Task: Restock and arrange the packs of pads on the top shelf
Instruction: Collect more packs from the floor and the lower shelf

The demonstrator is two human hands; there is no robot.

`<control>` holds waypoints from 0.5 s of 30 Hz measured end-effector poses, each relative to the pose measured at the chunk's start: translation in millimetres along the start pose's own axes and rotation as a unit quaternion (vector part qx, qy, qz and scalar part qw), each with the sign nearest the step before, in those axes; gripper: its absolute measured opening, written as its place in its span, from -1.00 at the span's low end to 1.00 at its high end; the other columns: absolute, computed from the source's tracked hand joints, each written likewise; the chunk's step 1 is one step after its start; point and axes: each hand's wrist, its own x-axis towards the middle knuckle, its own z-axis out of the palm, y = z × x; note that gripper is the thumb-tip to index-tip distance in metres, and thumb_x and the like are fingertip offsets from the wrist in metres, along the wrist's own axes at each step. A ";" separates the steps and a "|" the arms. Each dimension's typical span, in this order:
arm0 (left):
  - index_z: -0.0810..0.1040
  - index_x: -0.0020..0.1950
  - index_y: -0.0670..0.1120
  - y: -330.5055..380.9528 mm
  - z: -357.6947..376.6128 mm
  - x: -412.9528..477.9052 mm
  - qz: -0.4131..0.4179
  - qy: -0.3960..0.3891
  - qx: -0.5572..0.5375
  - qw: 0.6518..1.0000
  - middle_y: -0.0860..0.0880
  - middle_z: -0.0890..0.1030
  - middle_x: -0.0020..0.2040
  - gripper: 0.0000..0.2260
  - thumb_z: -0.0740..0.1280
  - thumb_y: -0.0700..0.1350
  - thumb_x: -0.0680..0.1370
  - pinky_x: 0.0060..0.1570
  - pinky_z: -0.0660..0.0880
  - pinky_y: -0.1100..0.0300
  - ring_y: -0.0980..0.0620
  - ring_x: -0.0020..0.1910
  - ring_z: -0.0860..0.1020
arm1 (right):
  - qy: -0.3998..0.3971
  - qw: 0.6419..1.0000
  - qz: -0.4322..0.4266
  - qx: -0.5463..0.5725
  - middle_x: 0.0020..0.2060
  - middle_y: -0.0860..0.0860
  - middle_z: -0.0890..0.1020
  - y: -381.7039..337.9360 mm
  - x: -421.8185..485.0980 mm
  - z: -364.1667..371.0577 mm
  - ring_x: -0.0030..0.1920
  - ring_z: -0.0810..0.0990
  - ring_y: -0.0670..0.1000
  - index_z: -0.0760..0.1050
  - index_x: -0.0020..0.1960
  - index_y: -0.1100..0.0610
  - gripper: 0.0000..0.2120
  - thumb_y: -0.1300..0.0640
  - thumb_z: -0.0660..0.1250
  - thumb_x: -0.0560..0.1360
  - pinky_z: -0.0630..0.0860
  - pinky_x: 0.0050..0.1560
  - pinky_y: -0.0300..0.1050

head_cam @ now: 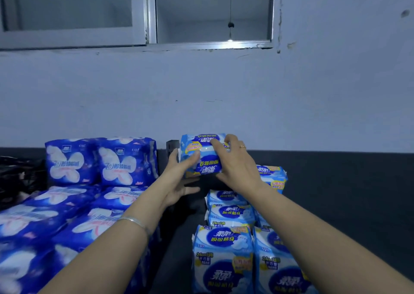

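Observation:
A light-blue pack of pads stands upside down against the back wall of the dark top shelf. My right hand grips it from the right, fingers over its top and thumb under its lower edge. My left hand touches its left side with the thumb while the fingers spread loosely below. More light-blue packs stand in rows in front of it, and one leans behind my right wrist.
Dark-blue packs with a white butterfly print fill the left of the shelf, two upright at the back and several lying flat in front. A black bag sits at the far left. A wall and a window rise behind.

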 end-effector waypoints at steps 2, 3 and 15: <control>0.22 0.40 0.07 1.8 10.5 6.2 0.010 0.059 -0.045 0.997 -0.05 0.57 0.08 -0.42 0.41 0.05 0.47 0.01 0.54 -0.13 -0.09 -0.07 0.59 | -0.024 0.999 -0.022 0.039 0.24 0.16 0.31 -3.9 -2.8 -0.9 0.15 0.40 0.19 0.24 0.45 0.06 -0.28 -0.07 0.44 0.39 0.49 -0.10 0.02; 0.25 0.37 0.02 2.8 12.2 9.0 0.019 0.084 -0.060 0.995 -0.08 0.59 0.08 -0.44 0.43 0.02 0.46 -0.08 0.56 -0.07 -0.07 -0.15 0.61 | -0.040 0.997 -0.034 0.060 0.22 0.14 0.31 -3.8 -4.3 -1.8 0.14 0.41 0.17 0.23 0.45 0.06 -0.30 -0.10 0.42 0.41 0.48 -0.07 0.01; 0.38 0.28 0.04 18.4 4.8 18.6 0.060 -0.076 0.119 0.988 -0.13 0.57 0.18 -0.40 0.49 -0.22 0.31 -0.08 0.55 0.09 -0.07 0.02 0.60 | -0.231 0.874 0.146 0.402 0.36 0.09 0.39 45.7 9.9 -34.3 0.30 0.44 0.00 0.03 0.53 -0.08 -0.15 0.03 0.48 0.42 0.42 0.16 -0.22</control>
